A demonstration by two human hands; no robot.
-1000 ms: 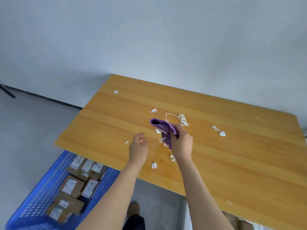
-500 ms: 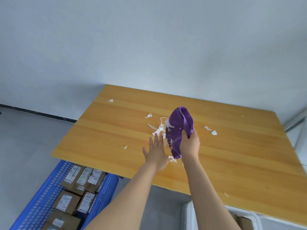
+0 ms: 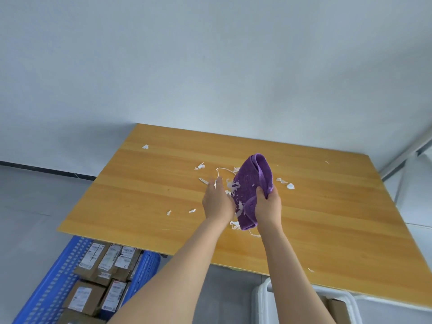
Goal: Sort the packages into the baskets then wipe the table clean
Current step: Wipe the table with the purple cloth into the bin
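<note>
A purple cloth (image 3: 253, 183) is lifted above the wooden table (image 3: 145, 192), standing upright with white paper bits stuck to it. My right hand (image 3: 268, 206) grips its right edge. My left hand (image 3: 217, 202) lies flat against the cloth's left side, fingers straight. White paper scraps (image 3: 199, 166) are scattered over the table's middle, one scrap (image 3: 145, 146) near the far left corner. A blue basket (image 3: 53, 286) on the floor at lower left holds several brown packages (image 3: 91, 260).
A white basket (image 3: 261, 300) stands under the table's near edge at lower right, with a brown box (image 3: 336, 309) in it. A white wall rises behind the table. Grey floor lies to the left.
The cloth went from lying on the table to being held up above it. My left hand turned from a loose curl to flat and moved in against the cloth's side.
</note>
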